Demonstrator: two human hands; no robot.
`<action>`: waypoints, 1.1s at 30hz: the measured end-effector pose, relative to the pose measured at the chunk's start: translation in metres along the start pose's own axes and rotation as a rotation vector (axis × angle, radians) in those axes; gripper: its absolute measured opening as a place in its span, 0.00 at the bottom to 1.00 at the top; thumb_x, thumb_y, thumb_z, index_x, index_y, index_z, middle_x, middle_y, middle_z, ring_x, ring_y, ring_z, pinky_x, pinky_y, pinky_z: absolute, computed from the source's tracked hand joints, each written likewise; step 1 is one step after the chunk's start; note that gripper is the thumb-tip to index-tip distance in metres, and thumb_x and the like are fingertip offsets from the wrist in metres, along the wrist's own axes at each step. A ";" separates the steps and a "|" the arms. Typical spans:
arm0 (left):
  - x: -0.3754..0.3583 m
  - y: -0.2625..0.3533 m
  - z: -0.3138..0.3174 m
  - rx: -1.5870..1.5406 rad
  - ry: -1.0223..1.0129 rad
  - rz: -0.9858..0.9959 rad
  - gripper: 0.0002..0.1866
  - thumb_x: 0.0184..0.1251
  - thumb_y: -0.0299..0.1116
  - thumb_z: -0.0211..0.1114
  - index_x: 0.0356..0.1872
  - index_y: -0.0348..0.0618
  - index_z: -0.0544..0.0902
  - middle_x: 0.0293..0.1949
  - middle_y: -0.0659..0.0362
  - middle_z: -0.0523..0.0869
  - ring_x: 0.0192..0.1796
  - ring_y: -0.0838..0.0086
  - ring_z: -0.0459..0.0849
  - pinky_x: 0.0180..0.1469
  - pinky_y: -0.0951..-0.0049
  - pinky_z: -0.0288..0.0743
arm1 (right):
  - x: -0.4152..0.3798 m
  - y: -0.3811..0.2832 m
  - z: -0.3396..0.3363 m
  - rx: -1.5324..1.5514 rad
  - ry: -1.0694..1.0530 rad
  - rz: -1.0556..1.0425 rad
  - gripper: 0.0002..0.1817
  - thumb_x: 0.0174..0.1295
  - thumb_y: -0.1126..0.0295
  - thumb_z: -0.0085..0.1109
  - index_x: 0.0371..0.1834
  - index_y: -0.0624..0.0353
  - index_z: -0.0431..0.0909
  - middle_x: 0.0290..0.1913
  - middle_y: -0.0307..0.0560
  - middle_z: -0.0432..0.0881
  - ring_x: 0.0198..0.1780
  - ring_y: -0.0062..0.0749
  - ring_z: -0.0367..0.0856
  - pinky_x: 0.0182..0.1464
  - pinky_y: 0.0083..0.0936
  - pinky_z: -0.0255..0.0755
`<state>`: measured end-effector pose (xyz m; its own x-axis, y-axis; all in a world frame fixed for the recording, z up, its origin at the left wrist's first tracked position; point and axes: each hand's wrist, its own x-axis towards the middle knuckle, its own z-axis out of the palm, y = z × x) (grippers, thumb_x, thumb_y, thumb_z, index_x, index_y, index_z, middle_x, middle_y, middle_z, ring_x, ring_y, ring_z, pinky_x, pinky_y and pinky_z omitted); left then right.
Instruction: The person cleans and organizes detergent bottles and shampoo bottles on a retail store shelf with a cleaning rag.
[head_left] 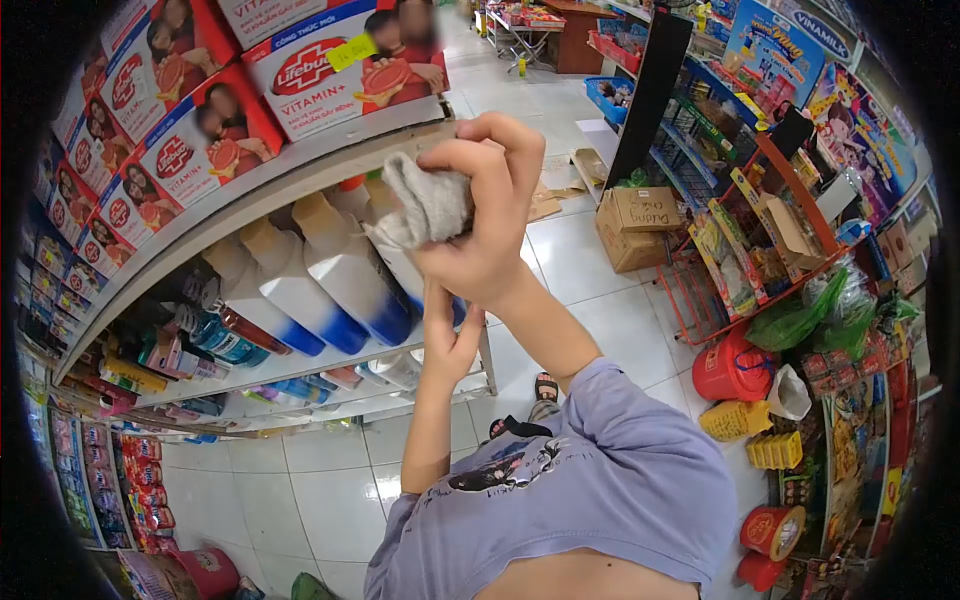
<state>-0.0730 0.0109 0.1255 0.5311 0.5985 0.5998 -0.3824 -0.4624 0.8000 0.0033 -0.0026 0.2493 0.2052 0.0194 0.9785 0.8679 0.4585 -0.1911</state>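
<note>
A crumpled grey cloth is gripped in my right hand, raised beside the end of the shelf, its fingers curled round the cloth. Below it my left hand is upright near the shelf's corner, thumb and a finger apart; its other fingertips are hidden behind my right hand. White bottles with blue bases stand on the shelf beside both hands. Above them, red and white soap boxes fill the top shelf.
Cardboard boxes stand on the tiled floor to the right. Beyond them are a red wire rack, a red tub and stocked shelves. Red packets hang at the lower left, near a pink tub.
</note>
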 end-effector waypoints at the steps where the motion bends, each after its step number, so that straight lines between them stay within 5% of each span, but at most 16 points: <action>1: 0.001 0.002 0.001 -0.059 0.013 -0.034 0.24 0.46 0.21 0.49 0.49 0.31 0.57 0.47 0.51 0.62 0.51 0.68 0.60 0.52 0.75 0.51 | 0.002 0.000 0.000 -0.002 0.006 0.000 0.21 0.21 0.73 0.57 0.28 0.57 0.69 0.36 0.50 0.59 0.38 0.36 0.59 0.39 0.25 0.56; 8: -0.007 0.020 0.006 0.258 -0.011 -0.028 0.25 0.44 0.21 0.50 0.47 0.30 0.57 0.44 0.51 0.63 0.48 0.68 0.62 0.50 0.76 0.53 | -0.032 0.004 -0.006 -0.033 0.001 0.068 0.25 0.22 0.76 0.54 0.33 0.55 0.64 0.36 0.50 0.61 0.34 0.43 0.65 0.32 0.29 0.63; 11: -0.023 0.023 0.010 0.162 0.053 -0.099 0.27 0.43 0.21 0.51 0.49 0.30 0.55 0.46 0.50 0.61 0.49 0.66 0.62 0.51 0.73 0.53 | -0.077 0.016 -0.011 0.097 0.000 0.184 0.26 0.25 0.76 0.58 0.34 0.56 0.61 0.36 0.51 0.60 0.35 0.43 0.64 0.33 0.29 0.62; 12: -0.031 0.024 0.010 0.124 0.009 -0.124 0.31 0.46 0.19 0.49 0.54 0.34 0.47 0.54 0.50 0.53 0.57 0.66 0.53 0.57 0.69 0.43 | -0.089 0.018 -0.013 0.095 0.005 0.184 0.26 0.25 0.76 0.58 0.34 0.56 0.61 0.36 0.51 0.60 0.35 0.43 0.64 0.33 0.29 0.62; 19: -0.082 0.018 0.017 0.134 0.012 -0.181 0.33 0.45 0.21 0.49 0.55 0.33 0.45 0.56 0.47 0.49 0.59 0.60 0.49 0.58 0.63 0.40 | -0.157 0.027 -0.024 0.168 -0.098 0.297 0.25 0.32 0.75 0.63 0.33 0.57 0.57 0.34 0.51 0.59 0.34 0.40 0.61 0.35 0.27 0.59; 25: -0.090 0.019 0.012 0.316 0.051 -0.075 0.30 0.44 0.22 0.50 0.52 0.36 0.50 0.54 0.47 0.52 0.58 0.61 0.50 0.58 0.63 0.42 | -0.185 0.032 -0.034 0.156 -0.217 0.304 0.26 0.29 0.77 0.64 0.31 0.56 0.57 0.35 0.51 0.58 0.35 0.36 0.60 0.37 0.25 0.58; 33: -0.070 0.020 0.005 0.333 0.111 0.094 0.28 0.43 0.23 0.51 0.49 0.37 0.54 0.52 0.47 0.56 0.57 0.60 0.53 0.56 0.62 0.45 | -0.211 0.028 -0.049 0.193 -0.345 0.408 0.23 0.28 0.82 0.57 0.32 0.57 0.61 0.37 0.51 0.58 0.40 0.44 0.60 0.42 0.30 0.58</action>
<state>-0.1141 -0.0439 0.0993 0.4133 0.6023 0.6830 -0.1490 -0.6952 0.7032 0.0065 -0.0376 0.0338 0.3191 0.5036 0.8029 0.6442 0.5061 -0.5734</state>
